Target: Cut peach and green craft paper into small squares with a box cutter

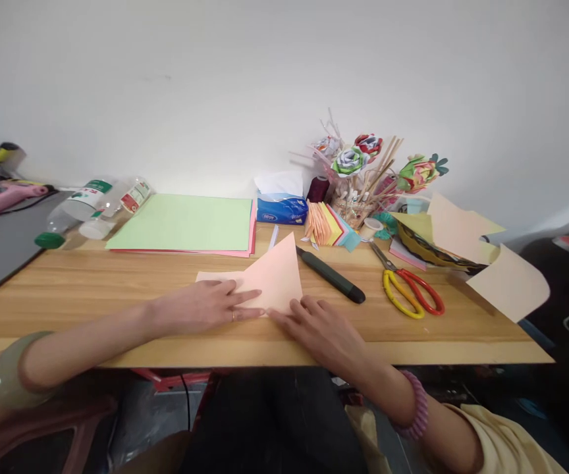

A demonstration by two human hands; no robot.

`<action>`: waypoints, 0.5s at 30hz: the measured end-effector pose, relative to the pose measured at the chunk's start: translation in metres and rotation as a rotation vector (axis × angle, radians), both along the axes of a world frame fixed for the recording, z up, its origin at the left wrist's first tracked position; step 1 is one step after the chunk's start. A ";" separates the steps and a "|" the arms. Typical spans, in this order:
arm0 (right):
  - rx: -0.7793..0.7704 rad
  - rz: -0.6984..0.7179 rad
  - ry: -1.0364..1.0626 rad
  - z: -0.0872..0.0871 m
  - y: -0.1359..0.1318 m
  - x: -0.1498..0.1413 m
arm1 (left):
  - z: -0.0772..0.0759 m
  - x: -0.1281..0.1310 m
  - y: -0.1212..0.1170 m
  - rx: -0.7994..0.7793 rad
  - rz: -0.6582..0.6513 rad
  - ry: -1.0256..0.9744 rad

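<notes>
A pale pink sheet of paper lies partly folded on the wooden table, one corner of it pointing away from me. My left hand rests flat on its left part, fingers spread, with a ring on one finger. On the paper's lower right edge my right hand presses with its fingers stretched out. The fingertips of both hands come close together at the near edge of the fold. Just right of the paper lies a dark green pen-shaped tool.
Scissors with yellow and red handles lie to the right. Behind stand a stack of coloured paper, a blue tissue pack and folded paper pieces. Plastic bottles lie at left; paper scraps overhang a basket at right.
</notes>
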State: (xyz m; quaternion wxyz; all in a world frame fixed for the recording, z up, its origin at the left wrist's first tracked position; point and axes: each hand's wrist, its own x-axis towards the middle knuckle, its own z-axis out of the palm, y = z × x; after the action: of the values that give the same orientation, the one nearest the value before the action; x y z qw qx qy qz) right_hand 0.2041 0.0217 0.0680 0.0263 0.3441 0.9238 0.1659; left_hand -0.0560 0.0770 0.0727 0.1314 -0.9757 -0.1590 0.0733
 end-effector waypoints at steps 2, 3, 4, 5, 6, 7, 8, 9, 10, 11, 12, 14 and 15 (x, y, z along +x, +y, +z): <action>0.027 -0.017 -0.022 0.000 -0.003 -0.003 | 0.000 0.001 0.000 0.012 -0.016 -0.005; 0.035 -0.027 -0.027 0.000 -0.004 -0.004 | 0.000 0.001 0.000 0.017 -0.018 -0.003; 0.041 -0.037 -0.031 0.000 -0.005 -0.004 | 0.000 0.002 0.000 0.021 -0.017 0.002; 0.048 -0.047 -0.035 -0.001 -0.006 -0.004 | 0.000 0.002 0.000 0.023 -0.013 0.006; 0.056 -0.058 -0.039 -0.001 -0.007 -0.002 | 0.000 0.003 0.000 0.023 -0.009 0.007; 0.065 -0.067 -0.041 -0.002 -0.008 0.000 | 0.000 0.003 0.000 0.022 -0.006 0.006; 0.073 -0.075 -0.043 -0.003 -0.009 0.003 | 0.000 0.003 -0.001 0.019 -0.004 0.002; 0.080 -0.080 -0.045 -0.004 -0.010 0.006 | 0.000 0.003 -0.001 0.014 -0.002 -0.001; 0.087 -0.085 -0.046 -0.005 -0.011 0.011 | 0.000 0.003 -0.001 0.007 -0.001 -0.005; 0.093 -0.089 -0.046 -0.005 -0.012 0.015 | -0.001 0.003 -0.001 -0.002 0.001 -0.012; 0.099 -0.096 -0.044 -0.006 -0.013 0.020 | -0.001 0.003 -0.001 -0.014 0.005 -0.022; 0.112 -0.116 -0.037 -0.005 -0.014 0.029 | -0.001 0.003 -0.001 -0.043 0.014 -0.045; 0.120 -0.129 -0.029 -0.005 -0.015 0.033 | -0.001 0.002 -0.001 -0.053 0.019 -0.049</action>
State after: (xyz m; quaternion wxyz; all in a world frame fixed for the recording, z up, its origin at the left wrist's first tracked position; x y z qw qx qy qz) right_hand 0.2366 0.0072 0.0632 0.0298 0.4016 0.8875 0.2239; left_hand -0.0535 0.0764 0.0712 0.1008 -0.9788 -0.1695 0.0547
